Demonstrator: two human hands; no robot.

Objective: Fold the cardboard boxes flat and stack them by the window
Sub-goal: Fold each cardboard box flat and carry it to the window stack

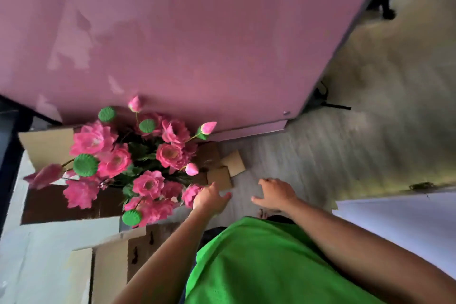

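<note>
**Reaching for the small cardboard pieces on the floor**

The small cardboard pieces lie on the grey floor at about 12 o'clock from the hands, just below the edge of the pink panel and beside the pink flower arrangement. They look partly flattened, flaps overlapping, though blur hides the detail. The left hand hovers just short of them, its grip released, fingers loosely spread and holding nothing. The right hand, at 3 o'clock of the left, is likewise empty with fingers relaxed.

The step in hand seems to be the pickup before folding. Next, both hands likely need to close on the nearest piece without brushing the flowers.

Larger open cardboard boxes sit at 8 o'clock, unfolded. No window is identifiable here.
</note>
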